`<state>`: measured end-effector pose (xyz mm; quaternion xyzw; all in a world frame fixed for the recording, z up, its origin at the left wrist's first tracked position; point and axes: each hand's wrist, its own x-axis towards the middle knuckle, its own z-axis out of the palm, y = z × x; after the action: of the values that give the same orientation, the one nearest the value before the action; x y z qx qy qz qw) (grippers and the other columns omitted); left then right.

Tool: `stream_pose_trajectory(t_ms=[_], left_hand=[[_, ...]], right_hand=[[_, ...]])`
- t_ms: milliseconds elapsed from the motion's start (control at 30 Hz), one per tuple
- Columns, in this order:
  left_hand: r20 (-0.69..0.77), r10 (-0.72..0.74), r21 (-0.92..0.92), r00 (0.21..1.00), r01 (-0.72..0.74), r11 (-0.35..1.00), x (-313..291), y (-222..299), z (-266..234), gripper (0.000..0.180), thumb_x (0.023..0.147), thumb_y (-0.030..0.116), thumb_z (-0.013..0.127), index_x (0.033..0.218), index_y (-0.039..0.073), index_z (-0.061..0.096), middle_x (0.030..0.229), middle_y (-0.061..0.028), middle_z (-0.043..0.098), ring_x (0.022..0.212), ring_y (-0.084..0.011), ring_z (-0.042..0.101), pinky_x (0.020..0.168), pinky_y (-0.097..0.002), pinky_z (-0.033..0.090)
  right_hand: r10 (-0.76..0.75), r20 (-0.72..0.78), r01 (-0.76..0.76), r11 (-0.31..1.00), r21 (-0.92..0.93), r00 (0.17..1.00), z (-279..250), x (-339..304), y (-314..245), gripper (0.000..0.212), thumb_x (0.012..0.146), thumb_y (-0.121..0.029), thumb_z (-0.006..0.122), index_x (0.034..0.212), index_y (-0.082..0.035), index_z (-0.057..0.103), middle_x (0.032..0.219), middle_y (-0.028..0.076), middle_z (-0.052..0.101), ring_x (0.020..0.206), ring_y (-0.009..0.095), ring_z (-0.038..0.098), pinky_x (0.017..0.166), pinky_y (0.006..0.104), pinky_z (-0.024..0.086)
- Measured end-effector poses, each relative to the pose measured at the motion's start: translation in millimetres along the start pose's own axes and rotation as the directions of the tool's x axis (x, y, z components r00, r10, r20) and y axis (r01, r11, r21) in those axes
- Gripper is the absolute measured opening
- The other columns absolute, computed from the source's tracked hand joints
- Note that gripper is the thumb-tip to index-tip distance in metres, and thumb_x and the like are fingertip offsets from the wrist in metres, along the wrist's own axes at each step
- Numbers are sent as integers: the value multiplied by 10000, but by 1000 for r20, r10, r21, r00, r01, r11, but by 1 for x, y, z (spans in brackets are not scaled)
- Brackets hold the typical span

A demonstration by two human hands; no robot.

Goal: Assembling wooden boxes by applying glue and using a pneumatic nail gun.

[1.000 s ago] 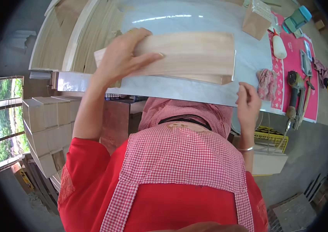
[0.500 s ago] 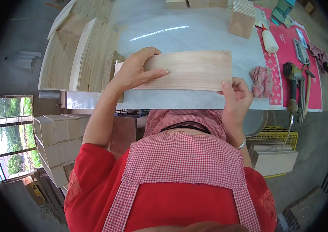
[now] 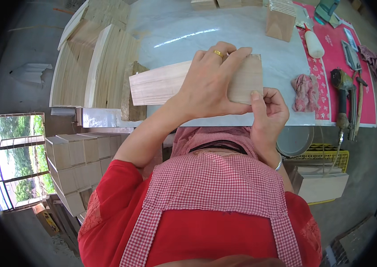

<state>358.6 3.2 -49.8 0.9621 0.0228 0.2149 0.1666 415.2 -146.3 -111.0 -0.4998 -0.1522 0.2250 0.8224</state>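
A pale, thin wooden board lies lengthwise across the near part of the white table. Across its right half reaches my left hand, gripping it with the fingers over the far edge and the thumb at the near edge. My right hand pinches the board's near right corner, thumb on top and fingers curled beneath. Part of the board's middle is hidden under my left hand. Beside its left end is a rough wooden block.
Stacks of thin boards stand at the table's left. On the right are a crumpled cloth, a white glue bottle, a wooden block and an air nailer on a pink sheet. Stacked wooden boxes stand below left.
My left hand has slid right along the board, from its left part to near the right end. The board's left end has tipped slightly nearer; my right hand keeps its corner.
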Motion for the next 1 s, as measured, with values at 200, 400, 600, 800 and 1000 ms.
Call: stream_pose_trajectory(t_ms=[200,400,600,800,1000], left_hand=[[57,-18,42,998,16,999,15,-2,3,829,539,416,844,1233,66,555,1089,-147,566,941,-308,585,814,-426,427],[152,-45,-66,987,56,996,13,-18,11,823,535,407,849,1221,58,559,1098,-143,576,958,-324,589,814,-415,440],[266,-79,-50,961,96,994,17,-22,21,840,548,390,867,1244,45,548,1135,-138,588,1019,-341,590,868,-417,448],[276,-63,-28,959,73,997,21,-28,29,842,551,404,874,1243,50,552,1142,-140,590,1030,-342,592,868,-417,446],[296,-60,-37,953,74,997,24,-28,31,841,550,408,876,1240,52,553,1142,-139,587,1030,-337,590,881,-417,440]], right_hand=[[83,30,-85,994,67,996,-7,4,-8,156,927,-58,669,1033,39,610,861,22,643,754,44,587,675,193,478],[28,62,-17,986,-163,998,-55,8,-16,281,902,-38,678,1156,55,603,920,23,642,778,57,561,692,210,461],[17,83,16,926,-377,996,-84,21,16,338,872,-40,698,1191,28,608,950,29,640,740,62,546,666,219,446],[51,181,60,827,-558,982,-79,25,35,426,823,-44,724,1230,-2,607,961,50,638,705,78,550,625,233,446],[50,163,46,845,-532,985,-75,23,37,485,810,-30,711,1279,-3,591,961,66,630,692,99,553,607,249,457]])
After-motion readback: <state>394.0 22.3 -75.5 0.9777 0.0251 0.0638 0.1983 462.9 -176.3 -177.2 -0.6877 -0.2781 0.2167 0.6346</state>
